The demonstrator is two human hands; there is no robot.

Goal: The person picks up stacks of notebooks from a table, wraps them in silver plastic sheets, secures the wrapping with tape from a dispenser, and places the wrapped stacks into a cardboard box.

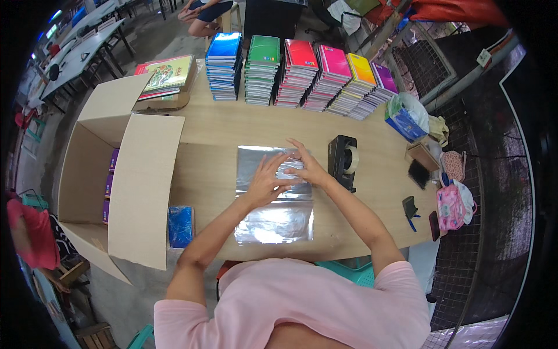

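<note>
A flat stack of clear, shiny plastic bags or sheets (274, 222) lies on the table in front of me. My left hand (269, 181) rests over its upper part, fingers stretched out and thumb apart. From the right, my right hand (309, 169) reaches over the same part with its fingers spread. The fingertips of both hands come close together over the plastic; whether they pinch a thin layer is too fine to make out. Just right of my right hand stands a black tape dispenser (339, 158) with a roll of tape.
Stacked notebooks in several colours, from blue (223, 70) to purple (383, 78), line the table's far side. At left stands an open cardboard box (142, 192) with purple packs (109, 185) inside. Near it lies a blue wrapped pack (181, 227). A black stapler-like tool (410, 206) lies right.
</note>
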